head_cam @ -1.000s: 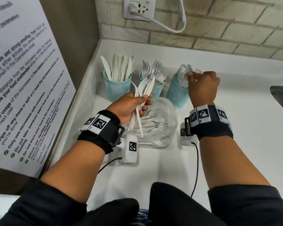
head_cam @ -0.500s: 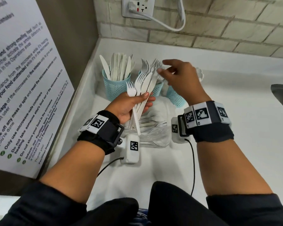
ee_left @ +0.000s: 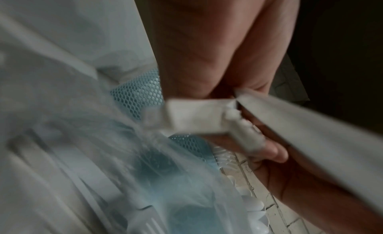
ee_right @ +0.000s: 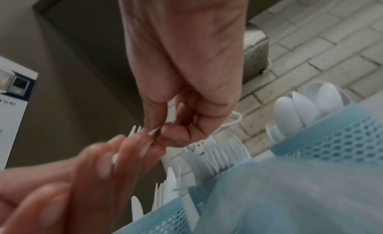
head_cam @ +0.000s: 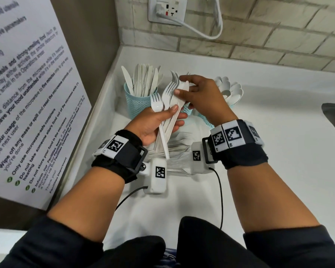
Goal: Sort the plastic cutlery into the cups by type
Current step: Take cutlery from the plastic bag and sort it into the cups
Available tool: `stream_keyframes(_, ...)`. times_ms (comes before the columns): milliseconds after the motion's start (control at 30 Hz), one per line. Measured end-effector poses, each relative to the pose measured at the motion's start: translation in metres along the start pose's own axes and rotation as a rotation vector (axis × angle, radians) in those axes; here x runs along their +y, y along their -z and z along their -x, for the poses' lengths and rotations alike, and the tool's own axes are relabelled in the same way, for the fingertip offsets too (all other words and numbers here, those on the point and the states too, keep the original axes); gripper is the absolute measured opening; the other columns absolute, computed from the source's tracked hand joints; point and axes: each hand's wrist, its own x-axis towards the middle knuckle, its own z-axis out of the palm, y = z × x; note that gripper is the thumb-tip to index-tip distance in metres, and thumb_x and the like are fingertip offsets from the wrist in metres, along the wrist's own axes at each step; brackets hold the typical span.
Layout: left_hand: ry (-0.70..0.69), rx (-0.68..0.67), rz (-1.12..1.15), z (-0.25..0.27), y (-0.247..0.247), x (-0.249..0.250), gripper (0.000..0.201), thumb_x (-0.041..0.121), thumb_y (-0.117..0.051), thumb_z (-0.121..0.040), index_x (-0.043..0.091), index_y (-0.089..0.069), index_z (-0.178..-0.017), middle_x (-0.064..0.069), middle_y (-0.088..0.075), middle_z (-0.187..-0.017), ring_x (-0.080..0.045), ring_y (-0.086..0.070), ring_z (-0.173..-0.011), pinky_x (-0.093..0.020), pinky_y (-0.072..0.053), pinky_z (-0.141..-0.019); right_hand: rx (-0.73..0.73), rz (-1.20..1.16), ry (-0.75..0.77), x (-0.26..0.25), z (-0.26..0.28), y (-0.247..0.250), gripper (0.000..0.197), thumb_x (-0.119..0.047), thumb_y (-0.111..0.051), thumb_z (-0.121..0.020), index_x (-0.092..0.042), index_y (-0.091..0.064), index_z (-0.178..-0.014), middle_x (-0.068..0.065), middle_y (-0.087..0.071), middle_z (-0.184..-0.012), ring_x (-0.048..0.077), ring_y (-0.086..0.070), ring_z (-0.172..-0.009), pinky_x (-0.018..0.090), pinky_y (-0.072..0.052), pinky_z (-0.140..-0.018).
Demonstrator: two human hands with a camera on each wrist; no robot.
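**A:** Starting at the left, what do you have?

**B:** I see the wall notice (head_cam: 27, 97), then the counter (head_cam: 278, 151). Three blue mesh cups stand in a row at the back. The knife cup (head_cam: 138, 102) is leftmost, full of white knives standing up.

**A:** And the hands?

**B:** My left hand (head_cam: 153, 124) is curled round a bundle of white cutlery (head_cam: 167, 105), forks and at least one knife, fanned upward in front of the middle cup (head_cam: 187, 110), which is mostly hidden. My right hand (head_cam: 203, 97) pinches the upper part of one piece in that bundle between thumb and fingers; which piece, I cannot tell.

**A:** Further right?

**B:** The spoon cup (head_cam: 206, 118), with spoon bowls showing behind my right wrist. Below the hands, a clear container (head_cam: 180, 163) holds more loose cutlery.
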Motion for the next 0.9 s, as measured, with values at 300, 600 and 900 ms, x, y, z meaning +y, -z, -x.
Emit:
stream_keyframes(300,-0.072,0.205,0.047,0.004,0.024,0.002,0.016,0.024,-0.052,-0.094,0.014,-0.064,-0.092,0.003,-0.072,-0.068,-0.003,-0.062,-0.051,-0.013,-0.049,-0.046,0.203,-0.181,-0.054,-0.023,-0.039,-0.007,0.017,-0.006,-0.07,-0.081,-0.016,-0.057,-0.078,0.007,-0.062,-0.078,0.018,-0.063,-0.065,0.029,-0.055,-0.057)
stream_keyframes(600,-0.116,0.498,0.098,0.002,0.034,0.0,0.031,0.035,-0.043,-0.098,0.015,-0.064,-0.084,0.008,-0.063,-0.056,-0.001,-0.049,-0.042,-0.01,-0.035,-0.037,0.537,-0.1,0.169,-0.053,-0.072,-0.029,0.026,-0.014,-0.067,-0.081,-0.029,-0.047,-0.076,0.015,-0.064,-0.077,0.034,-0.065,-0.075,0.05,-0.055,-0.067)
stream_keyframes(900,-0.067,0.504,0.209,-0.003,0.034,0.004,0.015,0.007,-0.044,-0.094,0.013,-0.052,-0.083,0.002,-0.05,-0.073,-0.004,-0.032,-0.045,-0.013,-0.024,-0.034,0.272,0.317,0.31,-0.016,-0.063,-0.076,0.018,-0.019,-0.056,-0.091,-0.003,-0.06,-0.097,-0.001,-0.057,-0.062,0.025,-0.054,-0.067,0.03,-0.039,-0.062)
